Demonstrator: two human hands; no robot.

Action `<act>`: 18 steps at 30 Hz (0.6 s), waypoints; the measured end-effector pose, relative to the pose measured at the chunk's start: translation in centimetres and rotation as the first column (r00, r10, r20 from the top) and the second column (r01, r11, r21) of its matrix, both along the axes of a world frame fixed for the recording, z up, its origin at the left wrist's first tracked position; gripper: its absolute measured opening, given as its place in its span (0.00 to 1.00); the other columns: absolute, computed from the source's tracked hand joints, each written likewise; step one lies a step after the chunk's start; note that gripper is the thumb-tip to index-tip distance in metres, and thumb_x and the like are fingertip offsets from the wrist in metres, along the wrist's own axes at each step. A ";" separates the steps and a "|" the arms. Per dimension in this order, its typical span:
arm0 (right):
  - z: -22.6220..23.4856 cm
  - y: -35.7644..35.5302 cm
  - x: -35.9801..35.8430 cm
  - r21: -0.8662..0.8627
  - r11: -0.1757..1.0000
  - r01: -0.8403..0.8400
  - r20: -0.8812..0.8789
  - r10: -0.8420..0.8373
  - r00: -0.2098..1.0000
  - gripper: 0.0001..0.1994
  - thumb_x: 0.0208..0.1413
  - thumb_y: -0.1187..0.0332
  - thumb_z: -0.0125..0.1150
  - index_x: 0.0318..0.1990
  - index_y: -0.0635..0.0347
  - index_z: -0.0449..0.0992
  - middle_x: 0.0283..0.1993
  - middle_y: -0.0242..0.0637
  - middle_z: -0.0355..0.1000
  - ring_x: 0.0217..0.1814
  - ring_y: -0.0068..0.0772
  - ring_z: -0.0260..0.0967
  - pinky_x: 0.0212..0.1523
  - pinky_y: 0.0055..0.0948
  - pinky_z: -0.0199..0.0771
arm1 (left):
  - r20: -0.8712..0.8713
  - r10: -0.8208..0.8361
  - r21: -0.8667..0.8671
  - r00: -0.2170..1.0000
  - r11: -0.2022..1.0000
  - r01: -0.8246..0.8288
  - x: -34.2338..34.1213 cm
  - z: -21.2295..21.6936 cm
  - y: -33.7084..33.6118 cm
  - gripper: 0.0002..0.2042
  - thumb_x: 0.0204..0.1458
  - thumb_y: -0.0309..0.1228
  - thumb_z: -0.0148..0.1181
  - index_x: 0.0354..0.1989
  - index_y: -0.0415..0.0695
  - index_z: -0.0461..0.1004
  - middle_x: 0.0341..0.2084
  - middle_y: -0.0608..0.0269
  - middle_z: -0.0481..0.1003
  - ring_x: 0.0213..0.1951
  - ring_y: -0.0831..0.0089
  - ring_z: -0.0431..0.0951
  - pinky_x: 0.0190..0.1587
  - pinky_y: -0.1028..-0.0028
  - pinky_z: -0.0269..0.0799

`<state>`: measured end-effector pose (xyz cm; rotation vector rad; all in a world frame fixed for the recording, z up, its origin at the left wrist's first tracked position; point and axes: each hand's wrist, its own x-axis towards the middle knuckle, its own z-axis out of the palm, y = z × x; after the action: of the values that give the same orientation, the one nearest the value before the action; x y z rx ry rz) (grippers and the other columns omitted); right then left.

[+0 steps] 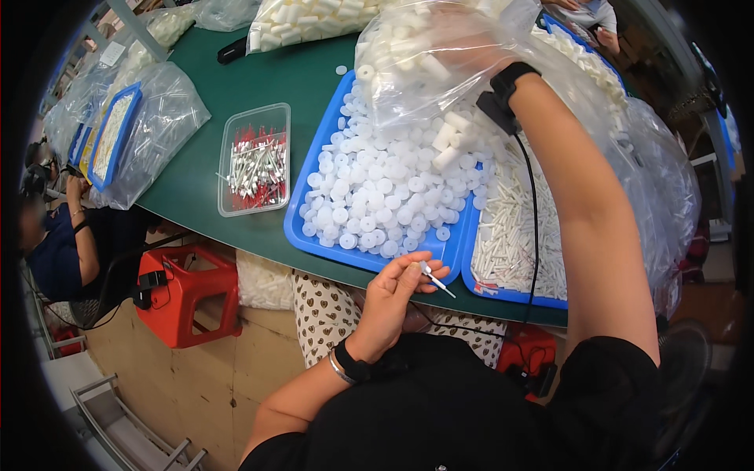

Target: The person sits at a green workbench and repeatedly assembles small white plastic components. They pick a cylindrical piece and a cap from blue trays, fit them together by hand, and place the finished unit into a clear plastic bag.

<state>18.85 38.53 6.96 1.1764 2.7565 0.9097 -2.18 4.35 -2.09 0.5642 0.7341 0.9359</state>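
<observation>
My left hand (389, 294) pinches a thin white stick (441, 284) with a small white piece at its upper end, just over the near edge of a blue tray (302, 224). That tray holds a heap of small translucent white discs (373, 196). My right hand (463, 43) is inside a transparent plastic bag (400, 102) of white foam cylinders (434, 67); the plastic and pieces hide its fingers. Several foam cylinders (448, 157) lie on the discs under the bag. A second blue tray (488, 292), right of the first, holds many thin white sticks (514, 243).
A transparent box (224, 200) of red and white sticks stands left on the green table (196, 71). Another bag of foam cylinders (302, 23) lies at the back. A cable (536, 220) hangs from my right wrist. Red stool (184, 298) and a seated person (67, 243) at left.
</observation>
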 end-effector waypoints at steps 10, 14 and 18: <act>2.7 0.6 8.4 -0.378 0.881 0.284 -0.308 -0.409 0.859 0.17 0.54 0.54 0.60 0.39 0.58 0.81 0.40 0.45 0.78 0.46 0.42 0.75 0.50 0.38 0.72 | 0.015 -0.005 -0.021 1.000 1.000 0.005 0.2 0.0 -0.1 0.17 0.67 0.34 0.48 0.57 0.35 0.67 0.49 0.51 0.76 0.54 0.62 0.77 0.51 0.74 0.73; 2.6 -2.1 11.4 -0.483 0.762 0.432 -0.167 -0.565 0.808 0.19 0.54 0.52 0.59 0.40 0.58 0.81 0.43 0.46 0.78 0.48 0.44 0.74 0.51 0.40 0.71 | 0.014 0.036 -0.024 0.999 0.999 -0.036 0.5 0.1 0.0 0.17 0.67 0.35 0.49 0.56 0.35 0.67 0.48 0.51 0.76 0.53 0.62 0.78 0.49 0.74 0.74; 0.9 -6.6 13.1 -0.553 0.717 0.424 -0.161 -0.591 0.790 0.21 0.54 0.49 0.59 0.41 0.58 0.81 0.45 0.47 0.78 0.50 0.46 0.73 0.53 0.42 0.69 | -0.015 0.053 -0.011 0.998 0.999 -0.053 0.7 0.3 -0.1 0.18 0.67 0.37 0.50 0.56 0.34 0.67 0.47 0.53 0.76 0.52 0.64 0.78 0.48 0.76 0.73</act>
<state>31.97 31.96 7.86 1.9503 2.3737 -0.0656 -1.49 4.30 -1.82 0.5443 0.7704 0.9773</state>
